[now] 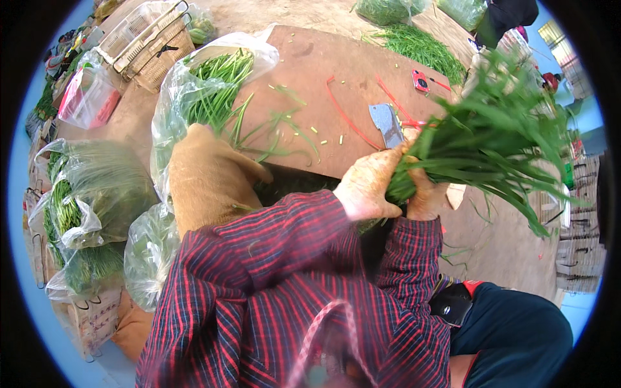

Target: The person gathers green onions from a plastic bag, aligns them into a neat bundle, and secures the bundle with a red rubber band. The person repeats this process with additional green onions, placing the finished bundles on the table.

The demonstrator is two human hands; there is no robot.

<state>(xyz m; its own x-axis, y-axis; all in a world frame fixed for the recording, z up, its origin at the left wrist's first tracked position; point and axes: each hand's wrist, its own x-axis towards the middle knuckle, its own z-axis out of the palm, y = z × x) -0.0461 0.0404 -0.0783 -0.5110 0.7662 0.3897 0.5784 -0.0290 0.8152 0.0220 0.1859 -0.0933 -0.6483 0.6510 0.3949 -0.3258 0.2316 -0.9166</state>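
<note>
My left hand (370, 182) is closed around the stem end of a thick bunch of long-leaved greens (495, 129). Close beside it, my right hand (427, 196) also grips the bunch from below, its fingers partly hidden by the leaves. The leafy ends fan out to the right, somewhat blurred. Just beyond my left hand lies a cleaver (385, 123), blade on the brown board (304, 64); its handle end is hidden near my fingers. Red strips (349, 111) and cut stem bits lie on the board.
A clear plastic bag (174, 97) of green stalks (217, 84) lies at the board's left, beside a brown cloth-like cover (210, 178). More bagged greens (110, 187) stand left. Beyond are a beige basket (155, 48), a pile of greens (420, 48) and a red device (420, 81).
</note>
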